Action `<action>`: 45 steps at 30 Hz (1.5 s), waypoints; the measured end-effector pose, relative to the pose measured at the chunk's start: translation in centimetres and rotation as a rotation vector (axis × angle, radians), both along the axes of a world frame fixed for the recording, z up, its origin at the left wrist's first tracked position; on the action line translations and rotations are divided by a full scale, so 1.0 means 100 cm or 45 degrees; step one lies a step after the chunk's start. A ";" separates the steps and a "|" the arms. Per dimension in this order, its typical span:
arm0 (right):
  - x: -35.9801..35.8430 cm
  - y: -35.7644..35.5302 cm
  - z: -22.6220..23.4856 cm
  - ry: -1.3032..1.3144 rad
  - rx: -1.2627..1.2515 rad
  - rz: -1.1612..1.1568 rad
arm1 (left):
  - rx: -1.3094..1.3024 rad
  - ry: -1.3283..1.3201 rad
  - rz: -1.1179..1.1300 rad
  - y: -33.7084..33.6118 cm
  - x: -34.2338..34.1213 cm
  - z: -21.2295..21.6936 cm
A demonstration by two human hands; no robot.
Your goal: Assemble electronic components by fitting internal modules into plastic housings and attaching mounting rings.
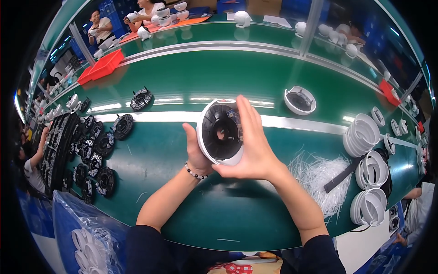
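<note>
Between my two hands, above the green table, I hold a round white housing (201, 132) tilted toward me. A black disc-shaped insert (212, 130) with a central hole fills its inside, and a bit of circuit board shows at its right. My left hand (197, 153) supports the lower left rim, thumb pointing up. My right hand (253, 144) is wrapped against the right side, fingers straight up and covering part of the rim. Further back on the right stands a similar white housing (300, 100) with a dark inside.
Several black round parts (105, 144) lie at the left, beside stacked black trays (57, 146). On the right are a pile of thin clear strips (321, 182), a dark flat bar (340, 180) and stacked white rings (360, 137). A red bin (102, 66) sits far left; co-workers are around.
</note>
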State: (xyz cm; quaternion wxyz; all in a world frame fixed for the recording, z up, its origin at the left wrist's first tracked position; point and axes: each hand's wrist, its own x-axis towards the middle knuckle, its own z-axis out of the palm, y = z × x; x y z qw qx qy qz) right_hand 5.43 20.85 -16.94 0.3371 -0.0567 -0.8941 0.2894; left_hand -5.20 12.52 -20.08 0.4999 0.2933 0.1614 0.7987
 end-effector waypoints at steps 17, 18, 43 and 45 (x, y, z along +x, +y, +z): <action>-0.006 0.002 -0.001 0.075 0.079 -0.064 | -0.066 -0.119 -0.141 0.004 -0.015 0.012; -0.007 -0.003 0.001 0.131 0.143 -0.142 | -0.025 -0.129 -0.135 0.005 -0.014 0.014; 0.353 0.007 0.083 -0.897 0.185 -1.586 | -0.781 0.722 0.895 0.137 -0.253 -0.107; 0.362 -0.007 0.064 -1.115 0.255 -1.625 | -0.750 1.538 1.256 0.133 -0.266 -0.097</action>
